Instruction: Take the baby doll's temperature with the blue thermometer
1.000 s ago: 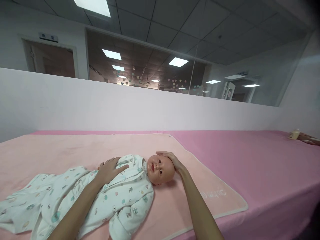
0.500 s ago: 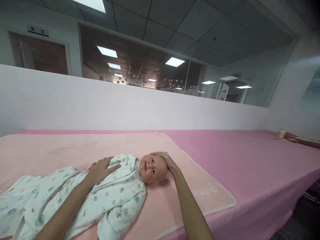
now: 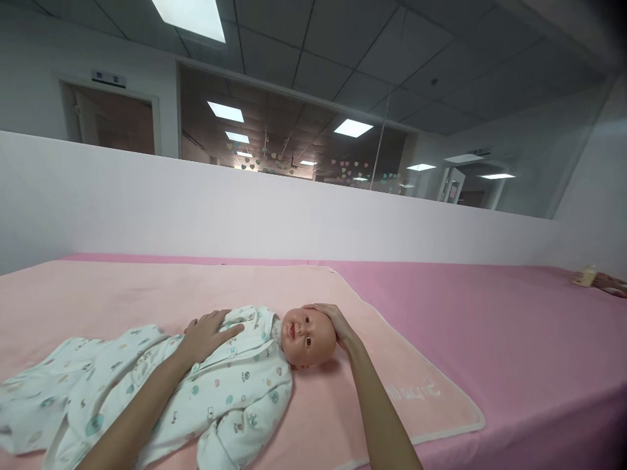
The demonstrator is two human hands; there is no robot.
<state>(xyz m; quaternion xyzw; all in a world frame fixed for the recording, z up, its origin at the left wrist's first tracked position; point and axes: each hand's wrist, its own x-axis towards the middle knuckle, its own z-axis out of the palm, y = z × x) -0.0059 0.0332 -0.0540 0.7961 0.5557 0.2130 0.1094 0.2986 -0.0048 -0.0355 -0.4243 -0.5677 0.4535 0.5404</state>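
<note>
A baby doll (image 3: 309,338) lies on its back, its head toward the right, dressed in a white printed romper (image 3: 235,385). My left hand (image 3: 208,334) rests flat on the doll's chest and belly, fingers stretched out and thumb apart. Against the top of the doll's head lies my right hand (image 3: 336,321), its palm and fingers laid along the crown, partly hidden behind the head. Under the doll spreads a peach blanket (image 3: 161,287) with a pale edge.
A pink cloth (image 3: 441,313) covers the table beneath the blanket. At the far right a small pale bottle (image 3: 585,275) stands beside another person's hand (image 3: 610,283). Behind the table runs a low white wall (image 3: 294,215) with a glass window above it.
The whole view has shifted, so the doll, blanket and room sit slightly farther right and lower. Both hands keep their places on the doll.
</note>
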